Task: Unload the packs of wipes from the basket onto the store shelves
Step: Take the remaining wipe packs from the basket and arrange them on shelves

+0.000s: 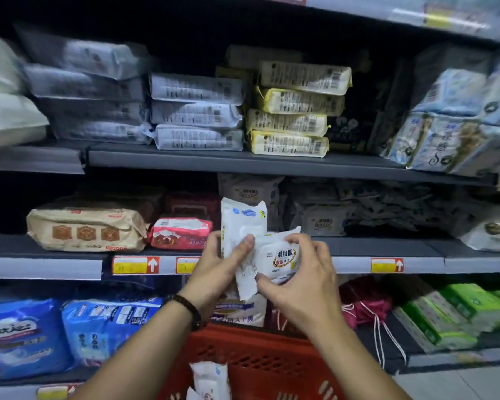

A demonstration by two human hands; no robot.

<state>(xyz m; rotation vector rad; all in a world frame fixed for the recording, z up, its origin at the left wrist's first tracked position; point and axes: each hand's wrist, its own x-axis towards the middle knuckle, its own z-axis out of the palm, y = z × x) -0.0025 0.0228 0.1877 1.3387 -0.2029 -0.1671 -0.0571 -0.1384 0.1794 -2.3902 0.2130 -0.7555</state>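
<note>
Above the red basket (pixel 257 356), the left hand (pixel 217 269) is gripping a tall wipes pack (pixel 241 223) and the right hand (pixel 300 280) a smaller pack (pixel 280 256).

羽绒服 on small white pack (pixel 277 256), possibly 清洁 in red below, white up-arrow on red shelf tag (pixel 135 265)

Upright pack (pixel 241 223) in left hand (pixel 214 265), second pack (pixel 277 256) touching its right in right hand (pixel 303 281) — both before the middle shelf (pixel 387 247), basket (pixel 260 359) below, third pack (pixel 211 379) inside.

Bare forearms, no sleeves showing; a dark beaded bracelet (pixel 188 308) circles the left wrist.
</note>
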